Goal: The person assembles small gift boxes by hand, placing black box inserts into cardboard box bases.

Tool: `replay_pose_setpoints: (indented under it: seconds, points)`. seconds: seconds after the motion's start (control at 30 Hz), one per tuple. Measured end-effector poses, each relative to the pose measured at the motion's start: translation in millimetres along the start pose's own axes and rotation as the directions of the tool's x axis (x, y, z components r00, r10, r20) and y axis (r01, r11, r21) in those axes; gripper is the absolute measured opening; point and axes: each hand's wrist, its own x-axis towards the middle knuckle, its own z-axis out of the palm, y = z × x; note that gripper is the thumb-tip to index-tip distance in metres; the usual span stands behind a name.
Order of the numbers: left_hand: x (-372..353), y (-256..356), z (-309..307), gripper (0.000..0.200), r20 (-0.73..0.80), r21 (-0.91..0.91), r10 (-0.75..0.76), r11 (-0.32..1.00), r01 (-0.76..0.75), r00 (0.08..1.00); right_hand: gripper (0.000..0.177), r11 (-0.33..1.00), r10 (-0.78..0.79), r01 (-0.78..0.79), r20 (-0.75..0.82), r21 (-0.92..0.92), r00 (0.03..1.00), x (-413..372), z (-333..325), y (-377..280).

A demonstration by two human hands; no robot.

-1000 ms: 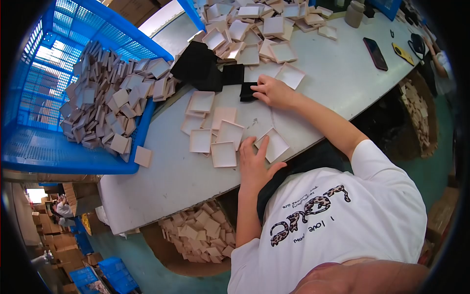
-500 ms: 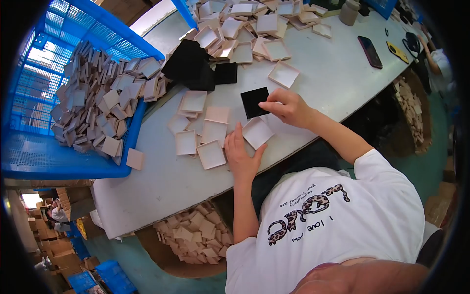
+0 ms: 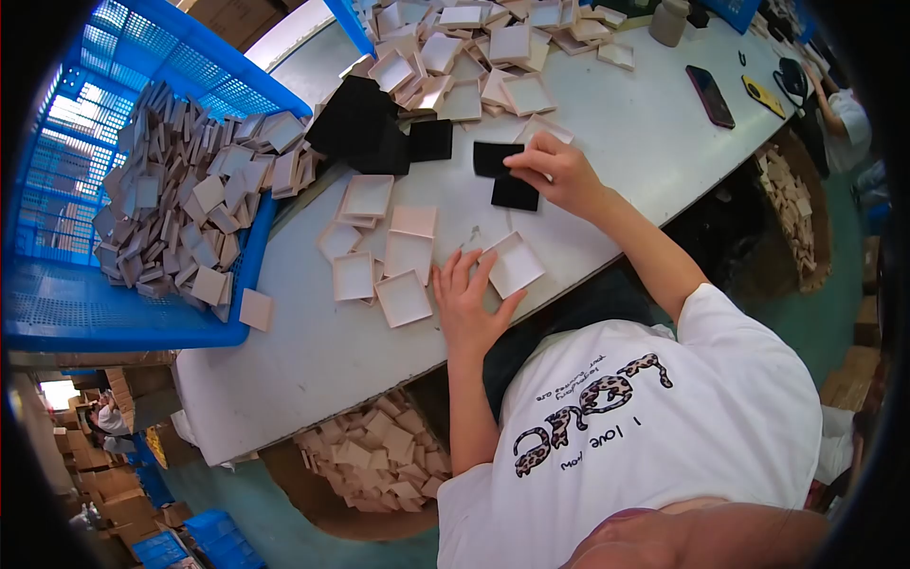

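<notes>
My right hand (image 3: 559,175) pinches the edge of a thin black square (image 3: 493,159) above the table. Just below it lies a second black square (image 3: 515,195), partly overlapped by the first. My left hand (image 3: 469,308) rests palm down with its fingers spread, fingertips beside the left edge of a shallow white-lined tray (image 3: 516,265). Left of this hand sit several similar pale trays (image 3: 404,299). Farther back, another black square (image 3: 430,140) lies against a black pile (image 3: 358,123).
A blue basket (image 3: 114,327) full of pale trays stands at left. More trays (image 3: 512,45) are heaped at the back of the table (image 3: 284,379). A jar (image 3: 668,24), a dark phone (image 3: 710,96) and a yellow object (image 3: 763,97) lie at upper right. Boxes of pieces (image 3: 379,455) stand below.
My right hand has lifted up and away, and two black squares now show where one did. The tray near my left hand sits slightly farther right, and the fingers of that hand have spread.
</notes>
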Motion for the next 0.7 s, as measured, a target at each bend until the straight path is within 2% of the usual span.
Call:
replay_pose_setpoints:
  seconds: [0.1,0.13,0.17,0.2,0.33,0.43,0.53,0.63,0.7]
  points:
    - [2,-3,4,0.097,-0.069,-0.102,-0.066,0.993,0.059,0.995,0.025,0.947,-0.272,0.234,0.162,0.221,0.949,-14,-12,-25]
    - [0,-4,5,0.103,-0.09,-0.155,-0.094,0.985,0.08,0.991,0.024,0.933,-0.326,0.266,0.26,0.242,0.909,-26,-12,-27]
    - [0,-2,4,0.117,-0.06,-0.128,-0.116,0.986,0.108,0.991,0.024,0.917,-0.38,0.3,0.352,0.262,0.855,-35,-12,-27]
    - [1,-2,3,0.119,-0.054,-0.119,-0.122,0.986,0.115,0.991,0.021,0.917,-0.398,0.346,0.439,0.198,0.805,-42,-11,-28]
    - [3,0,2,0.121,-0.046,-0.099,-0.103,0.99,0.098,0.994,0.022,0.929,-0.35,0.368,0.452,0.051,0.821,-55,1,-31]
    - [2,0,1,0.123,-0.054,-0.111,-0.099,0.989,0.093,0.994,0.024,0.92,-0.388,0.373,0.4,0.118,0.83,-58,14,-28]
    - [1,-1,4,0.113,-0.071,-0.168,-0.13,0.979,0.117,0.989,0.028,0.915,-0.403,0.342,0.426,0.215,0.81,-54,12,-14]
    - [2,-4,4,0.095,-0.019,0.014,-0.043,0.999,0.043,0.999,0.032,0.962,-0.092,-0.008,0.352,0.273,0.931,-41,-8,-2]
    - [2,-4,4,0.082,-0.017,0.023,-0.029,0.999,0.029,0.999,0.026,0.995,0.06,-0.048,0.135,-0.086,0.989,-34,-22,28]
